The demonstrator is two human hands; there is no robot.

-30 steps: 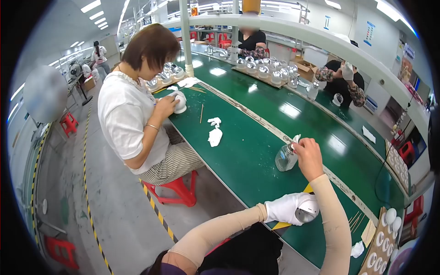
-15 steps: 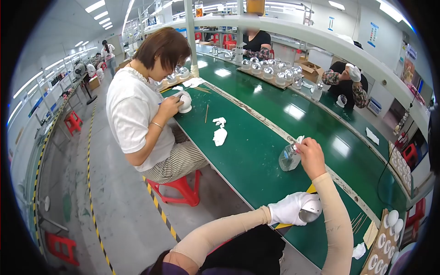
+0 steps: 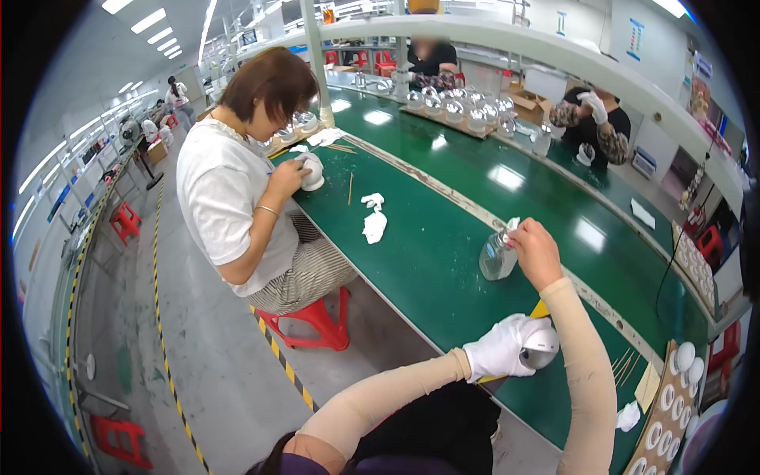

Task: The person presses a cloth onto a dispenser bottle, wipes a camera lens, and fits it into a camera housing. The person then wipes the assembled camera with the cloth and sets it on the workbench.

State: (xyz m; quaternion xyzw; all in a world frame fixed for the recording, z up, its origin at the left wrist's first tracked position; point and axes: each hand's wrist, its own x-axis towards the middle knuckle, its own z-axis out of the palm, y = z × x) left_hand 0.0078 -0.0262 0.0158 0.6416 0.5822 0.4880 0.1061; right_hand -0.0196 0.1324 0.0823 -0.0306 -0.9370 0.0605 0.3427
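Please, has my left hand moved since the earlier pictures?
No, not visibly: judged against the yellow tape on the table, the left hand keeps its place; only the whole view has shifted slightly.

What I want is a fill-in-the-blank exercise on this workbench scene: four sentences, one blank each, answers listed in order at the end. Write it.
1. The left hand, which holds a rounded object, wears a glove coloured ____.
2. The right hand is at the top of a clear bottle, above a tabletop coloured ____.
3. The nearest co-worker sits on a stool coloured ____.
4. The striped floor tape beside that stool is yellow and ____.

Missing words: white; green; red; black.
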